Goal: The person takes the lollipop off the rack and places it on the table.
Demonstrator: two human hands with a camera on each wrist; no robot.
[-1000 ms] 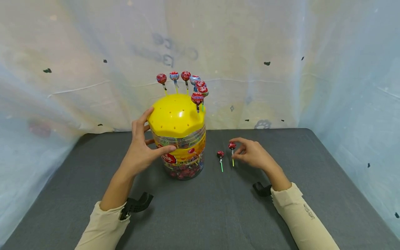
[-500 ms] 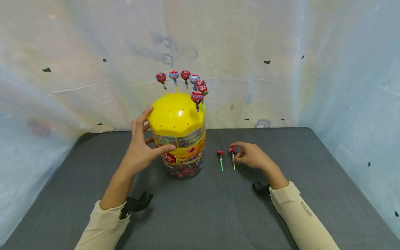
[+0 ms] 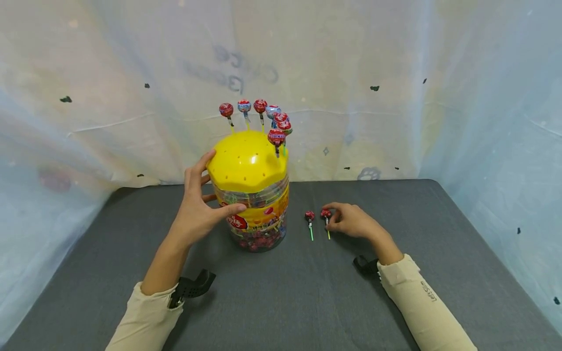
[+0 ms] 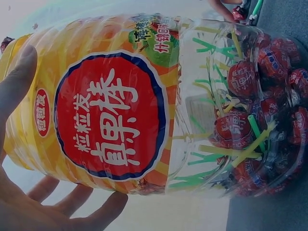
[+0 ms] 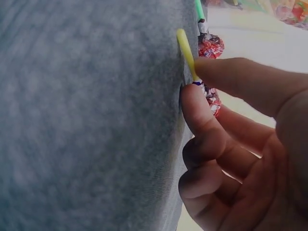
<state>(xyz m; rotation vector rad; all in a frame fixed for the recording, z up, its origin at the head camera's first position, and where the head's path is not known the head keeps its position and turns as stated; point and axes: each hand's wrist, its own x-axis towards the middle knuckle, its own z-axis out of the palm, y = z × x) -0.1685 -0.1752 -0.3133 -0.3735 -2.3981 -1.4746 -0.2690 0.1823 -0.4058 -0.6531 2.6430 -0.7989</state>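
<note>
A large clear candy jar [image 3: 263, 217] with a yellow domed lid [image 3: 246, 163] stands upright left of the table's middle. My left hand [image 3: 197, 204] grips its left side, thumb across the front and fingers spread round the back. Several wrapped lollipops, such as a red one [image 3: 226, 110], stick up from holes along the lid's back and right edge. More lollipops [image 4: 236, 127] fill the jar's lower part. To the right, my right hand [image 3: 351, 220] pinches a red-wrapped lollipop [image 3: 326, 214] by its yellow stick [image 5: 186, 53], close over the table.
Another red lollipop [image 3: 309, 215] with a green stick lies on the grey table [image 3: 281, 302], between the jar and my right hand. A pale sheet [image 3: 333, 58] hangs behind the table's far edge and along both sides.
My right hand has lowered slightly with the lollipop, which has come a little nearer to me. The left hand and the jar keep their place.
</note>
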